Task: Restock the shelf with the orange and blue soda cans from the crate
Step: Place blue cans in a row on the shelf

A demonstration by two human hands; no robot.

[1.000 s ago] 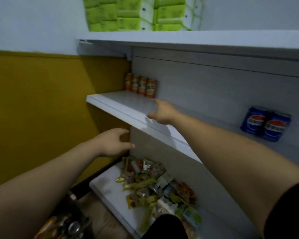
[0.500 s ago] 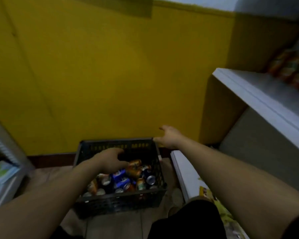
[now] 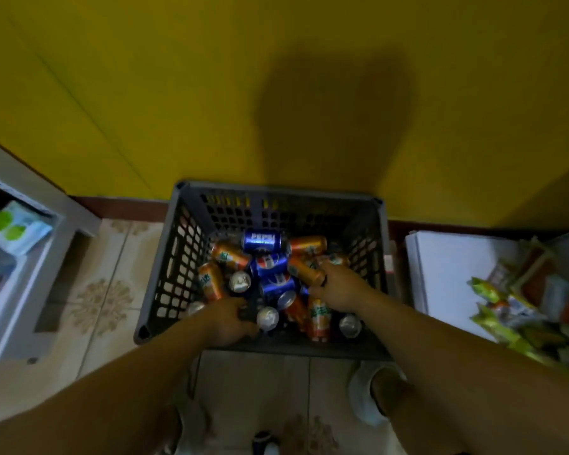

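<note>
Cans (image 3: 276,280), orange and blue, lie jumbled in the dark lattice crate (image 3: 184,257) on the floor (image 3: 105,290). One blue can (image 3: 262,242) reads PEPSI. Your right hand (image 3: 337,290) grips an orange can (image 3: 304,270); whether your left hand (image 3: 230,320) holds anything is unclear.

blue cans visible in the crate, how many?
3, down the middle of the crate: back can, middle can, front can. More may lie hidden under the orange cans.

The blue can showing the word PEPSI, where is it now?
Head view: the blue can lies on its side near the far wall of the crate, an orange can at its right.
</note>
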